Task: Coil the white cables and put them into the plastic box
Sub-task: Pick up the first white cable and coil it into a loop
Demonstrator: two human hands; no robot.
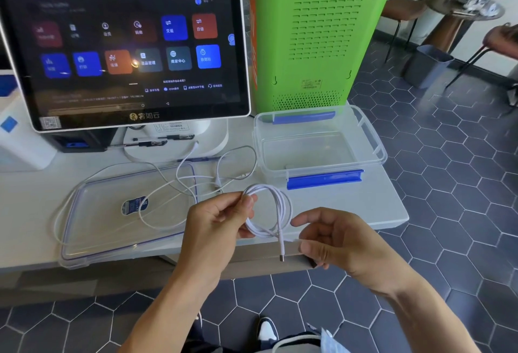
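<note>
My left hand point(215, 223) pinches a coiled white cable point(276, 207) above the table's front edge; its plug end hangs down from the loops. My right hand point(333, 237) is just right of the coil, fingers curled and apart, and whether it touches the cable is unclear. More loose white cables point(165, 184) sprawl over the table and across the clear box lid point(92, 229). The clear plastic box point(372, 139) with blue latches stands open at the right, with nothing visible inside.
A touchscreen terminal point(126, 44) stands at the back left, a green vented machine point(316, 33) behind the box. Pens lie on the terminal's base. The white table point(364, 204) ends just right of the box; hexagon floor tiles, chairs and a bin lie beyond.
</note>
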